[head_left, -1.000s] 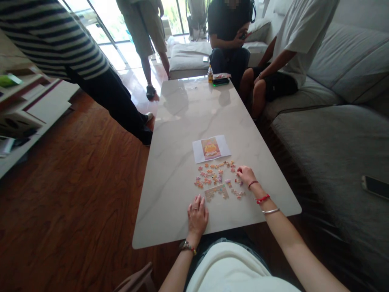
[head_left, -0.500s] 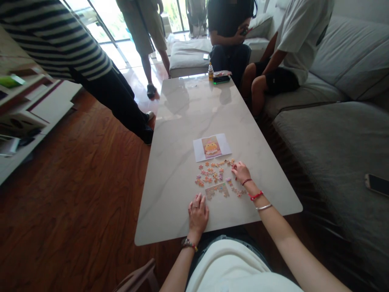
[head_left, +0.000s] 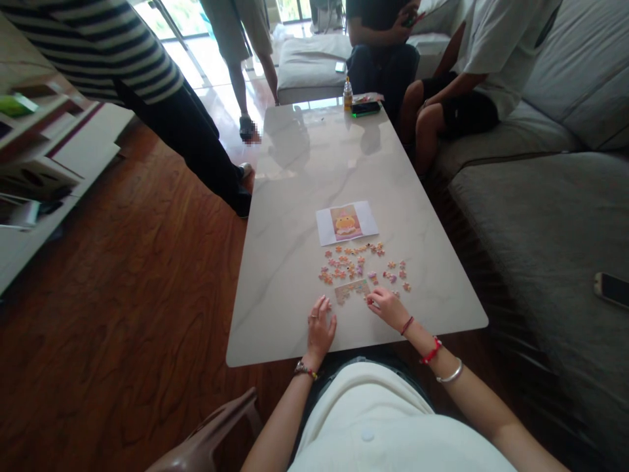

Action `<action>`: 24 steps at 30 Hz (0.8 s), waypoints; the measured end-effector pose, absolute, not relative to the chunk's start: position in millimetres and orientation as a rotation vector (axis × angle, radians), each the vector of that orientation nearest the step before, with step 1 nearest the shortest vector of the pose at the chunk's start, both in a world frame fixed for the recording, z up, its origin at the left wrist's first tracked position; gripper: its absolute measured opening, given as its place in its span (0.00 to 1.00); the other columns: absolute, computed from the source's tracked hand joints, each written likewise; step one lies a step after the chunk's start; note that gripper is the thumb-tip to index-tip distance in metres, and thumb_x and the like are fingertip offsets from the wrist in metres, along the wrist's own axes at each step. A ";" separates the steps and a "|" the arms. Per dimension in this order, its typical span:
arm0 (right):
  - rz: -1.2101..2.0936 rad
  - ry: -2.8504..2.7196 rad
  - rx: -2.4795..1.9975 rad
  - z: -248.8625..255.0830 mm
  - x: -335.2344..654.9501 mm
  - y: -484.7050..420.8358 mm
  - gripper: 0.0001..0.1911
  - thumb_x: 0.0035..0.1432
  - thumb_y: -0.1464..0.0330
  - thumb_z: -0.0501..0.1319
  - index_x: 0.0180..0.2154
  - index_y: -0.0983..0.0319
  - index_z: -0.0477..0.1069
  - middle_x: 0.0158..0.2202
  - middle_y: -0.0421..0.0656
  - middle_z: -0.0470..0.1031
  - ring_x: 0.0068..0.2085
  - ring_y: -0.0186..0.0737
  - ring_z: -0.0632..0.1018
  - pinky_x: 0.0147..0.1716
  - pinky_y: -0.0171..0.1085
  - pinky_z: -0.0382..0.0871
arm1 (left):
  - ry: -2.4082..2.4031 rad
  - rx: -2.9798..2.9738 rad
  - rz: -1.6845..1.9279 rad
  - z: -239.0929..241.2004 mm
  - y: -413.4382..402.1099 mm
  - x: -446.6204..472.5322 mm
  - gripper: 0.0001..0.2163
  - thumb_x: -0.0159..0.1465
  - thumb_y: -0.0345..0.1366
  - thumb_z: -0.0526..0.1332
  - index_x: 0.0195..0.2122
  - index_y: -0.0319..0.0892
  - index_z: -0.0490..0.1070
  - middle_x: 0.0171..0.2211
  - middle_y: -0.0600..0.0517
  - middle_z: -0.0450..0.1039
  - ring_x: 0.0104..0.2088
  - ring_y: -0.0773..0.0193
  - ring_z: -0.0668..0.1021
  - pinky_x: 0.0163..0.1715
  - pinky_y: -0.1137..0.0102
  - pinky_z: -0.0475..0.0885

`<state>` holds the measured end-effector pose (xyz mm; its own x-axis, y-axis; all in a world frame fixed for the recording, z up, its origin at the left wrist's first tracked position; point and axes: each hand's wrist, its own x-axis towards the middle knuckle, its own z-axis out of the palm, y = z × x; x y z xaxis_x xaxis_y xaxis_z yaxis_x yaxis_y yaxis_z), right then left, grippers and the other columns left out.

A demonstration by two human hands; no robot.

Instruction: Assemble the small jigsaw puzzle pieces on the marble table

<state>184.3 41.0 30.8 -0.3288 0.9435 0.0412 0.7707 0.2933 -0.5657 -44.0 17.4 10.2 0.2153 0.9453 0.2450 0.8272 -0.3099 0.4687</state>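
Note:
A partly joined jigsaw puzzle (head_left: 346, 289) lies near the close end of the table. At its right edge my right hand (head_left: 387, 307) is closed, its fingertips pinching a small reddish puzzle piece (head_left: 369, 301). My left hand (head_left: 321, 328) rests on the tabletop just left of the puzzle, fingers stretched out and holding nothing. Loose puzzle pieces (head_left: 340, 275), orange, pink and purple, are scattered beyond the puzzle, with several more to the right (head_left: 392, 265). Behind them lies a creased paper sheet (head_left: 323, 227) printed with a yellow cartoon figure.
The marble-patterned table (head_left: 295, 216) carries a bottle (head_left: 348, 96) and a dark phone (head_left: 366, 109) at its far end. People stand left and sit at the far right. A grey sofa (head_left: 535, 216) with another phone (head_left: 614, 288) runs along the right; a stool (head_left: 216, 432) stands lower left.
My right hand has moved from the loose pieces at the upper right down and left to the puzzle's right edge. My left hand stays beside the puzzle. The view has shifted slightly.

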 end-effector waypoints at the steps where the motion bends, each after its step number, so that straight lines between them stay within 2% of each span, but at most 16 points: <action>1: 0.645 -2.197 -1.554 26.7 180.0 31.6 0.04 0.51 0.71 0.55 0.30 0.61 0.67 0.31 0.43 0.67 0.36 0.37 0.69 0.39 0.37 0.63 | 1.679 2.224 0.772 9.5 17.2 -44.7 0.20 0.58 0.33 0.51 0.52 0.39 0.53 0.51 0.42 0.58 0.52 0.59 0.62 0.49 0.61 0.60; 3: 0.637 -2.150 -1.586 18.8 175.7 18.8 0.05 0.51 0.71 0.55 0.33 0.61 0.68 0.33 0.43 0.67 0.37 0.38 0.69 0.40 0.39 0.63 | 1.671 2.194 0.826 7.8 17.4 -44.9 0.18 0.58 0.32 0.50 0.51 0.40 0.54 0.49 0.43 0.59 0.50 0.60 0.64 0.48 0.62 0.62; 6: 0.650 -2.053 -1.583 11.8 179.6 10.4 0.14 0.50 0.71 0.56 0.41 0.60 0.65 0.37 0.44 0.66 0.41 0.39 0.68 0.42 0.40 0.64 | 1.677 2.181 0.853 5.8 18.3 -43.8 0.16 0.58 0.32 0.50 0.49 0.40 0.57 0.46 0.44 0.61 0.47 0.61 0.66 0.45 0.63 0.65; 9: 0.667 -1.986 -1.593 11.6 187.8 6.7 0.17 0.49 0.72 0.57 0.44 0.60 0.63 0.39 0.45 0.65 0.44 0.40 0.68 0.44 0.40 0.63 | 1.748 2.160 0.826 6.6 19.4 -44.0 0.13 0.59 0.33 0.50 0.45 0.40 0.62 0.41 0.45 0.64 0.42 0.60 0.69 0.42 0.62 0.66; 15: 0.692 -2.031 -1.673 19.7 180.1 7.7 0.09 0.51 0.70 0.56 0.37 0.60 0.66 0.37 0.44 0.65 0.42 0.39 0.68 0.42 0.38 0.64 | 1.751 2.143 0.672 15.3 25.1 -47.7 0.10 0.60 0.33 0.48 0.39 0.41 0.66 0.35 0.48 0.67 0.35 0.64 0.71 0.38 0.67 0.68; 19: 0.683 -2.064 -1.698 22.8 173.9 14.2 0.04 0.53 0.70 0.54 0.30 0.60 0.67 0.34 0.43 0.66 0.39 0.37 0.69 0.42 0.38 0.63 | 1.743 2.169 0.629 19.8 31.0 -48.1 0.10 0.59 0.32 0.48 0.39 0.42 0.66 0.35 0.48 0.68 0.33 0.64 0.71 0.36 0.68 0.69; 24: 0.817 -2.137 -1.571 26.1 190.2 16.2 0.02 0.50 0.70 0.57 0.28 0.62 0.67 0.32 0.42 0.66 0.35 0.34 0.70 0.37 0.35 0.65 | 1.721 2.188 0.593 22.4 32.6 -49.3 0.11 0.58 0.29 0.48 0.40 0.41 0.66 0.35 0.49 0.68 0.33 0.66 0.72 0.35 0.69 0.70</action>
<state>190.2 16.2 26.1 -0.3138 0.9483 -0.0465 0.7375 0.2127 -0.6410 -49.3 32.6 22.4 0.1993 0.9702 0.1375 0.8490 -0.2410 0.4703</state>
